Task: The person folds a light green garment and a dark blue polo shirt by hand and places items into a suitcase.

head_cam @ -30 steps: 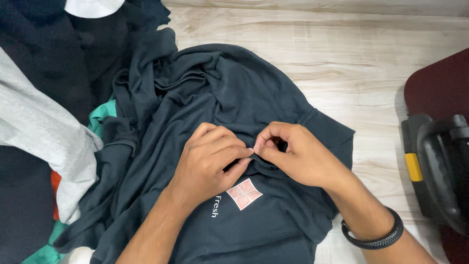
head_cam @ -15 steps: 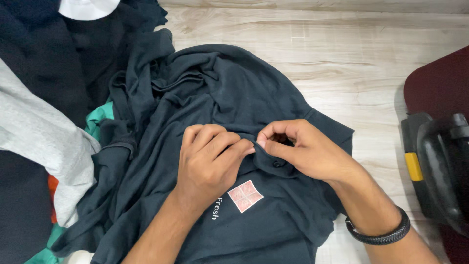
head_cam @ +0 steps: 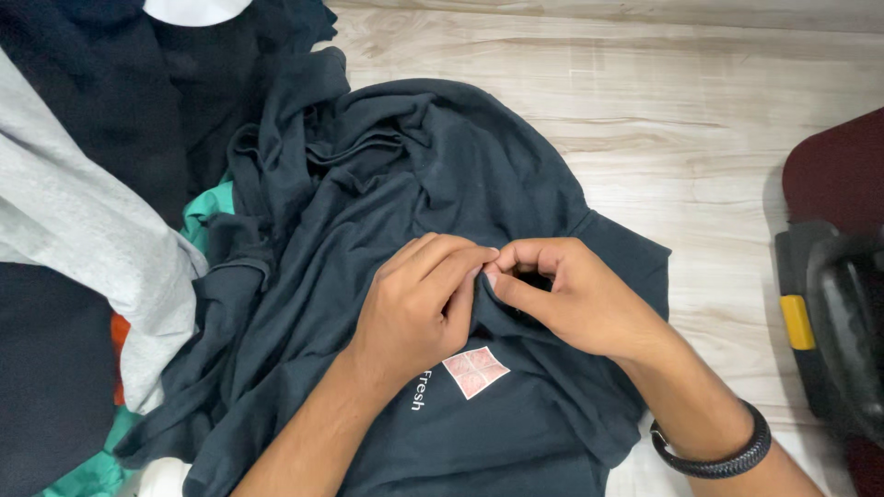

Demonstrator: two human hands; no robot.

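Dark polo shirt (head_cam: 442, 184) lies crumpled, front up, on the pale wood-grain table (head_cam: 700, 101), its upper part bunched toward the far-left clothes heap. Both hands meet at the shirt's placket, just above a small pink square chest emblem (head_cam: 475, 372). Left hand (head_cam: 419, 308) has fingers curled and pinched narrow on a fold of the dark cloth; right hand (head_cam: 571, 299) pinches the facing edge, thumb and forefinger closed on fabric, fingertips of the two hands touching. A black braided wristband (head_cam: 714, 451) sits on the right wrist. Whether a button is through its hole cannot be told; the fingers cover the spot. Judging by the lie of things, the work is early: the placket is in hand, but the body is wrinkled, sleeves unsmoothed, nothing folded. Left of the shirt, a heap: grey garment (head_cam: 83, 239), black clothes (head_cam: 101, 83), a teal piece (head_cam: 207, 212) peeking out. A black and yellow object (head_cam: 829, 322) rests at the right edge, well apart.
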